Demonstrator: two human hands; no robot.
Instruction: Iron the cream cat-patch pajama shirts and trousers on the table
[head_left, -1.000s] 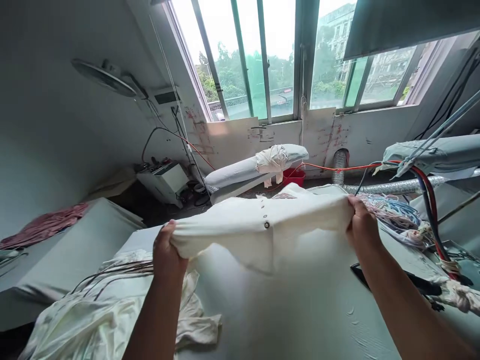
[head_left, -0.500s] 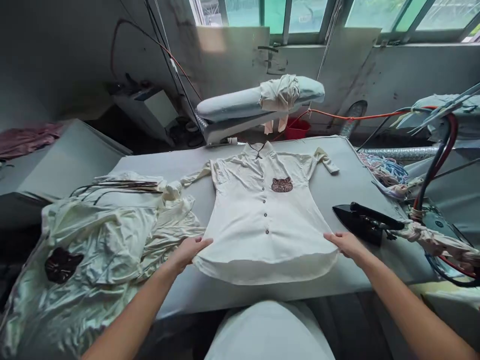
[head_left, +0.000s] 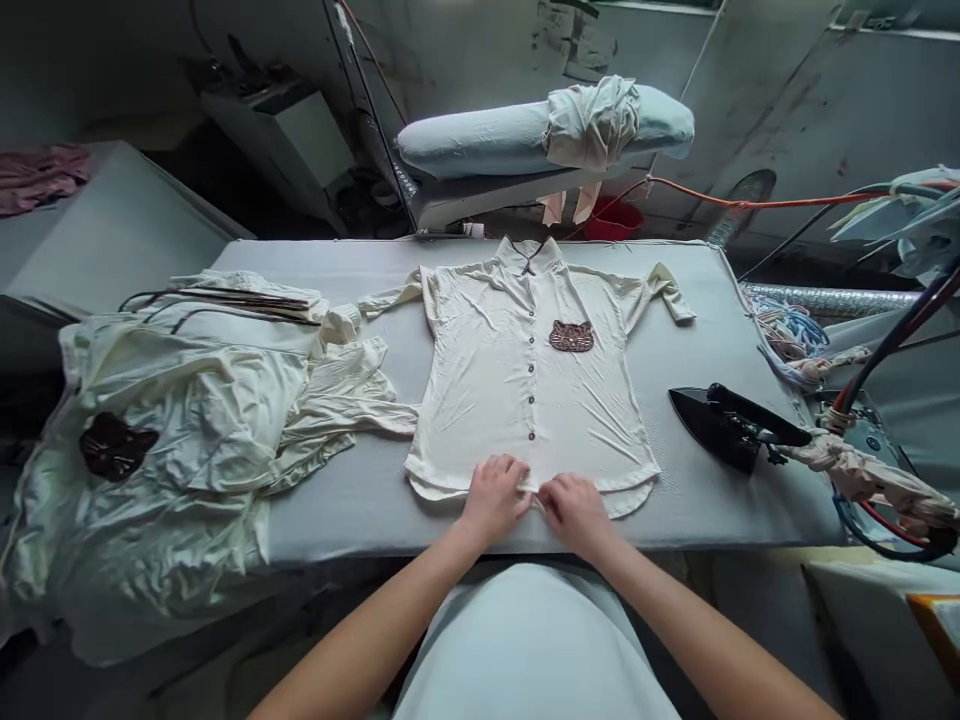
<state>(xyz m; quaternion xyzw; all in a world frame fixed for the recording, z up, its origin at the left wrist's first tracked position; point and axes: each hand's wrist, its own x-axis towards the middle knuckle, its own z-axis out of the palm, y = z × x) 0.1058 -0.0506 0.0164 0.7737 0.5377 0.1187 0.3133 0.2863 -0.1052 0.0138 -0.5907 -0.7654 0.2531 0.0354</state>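
A cream button-up shirt lies front side up on the padded ironing table, collar away from me. Dark buttons run down its middle, and a brown cat-face patch sits on the chest. My left hand and my right hand are close together at the middle of the bottom hem. Both have their fingers closed on the hem cloth, just below the lowest button. To the right of the shirt a black iron rests on the table.
More cream shirts are heaped at the left, with dark cords across them. Behind the table stands a padded sleeve board with cloth wrapped on it. A cloth-wrapped hose and cables run to the iron. A red bucket is behind.
Both hands have left the hem's outer corners and come together at its middle. The hem, lifted before, now lies lower on the table. The view has tilted down.
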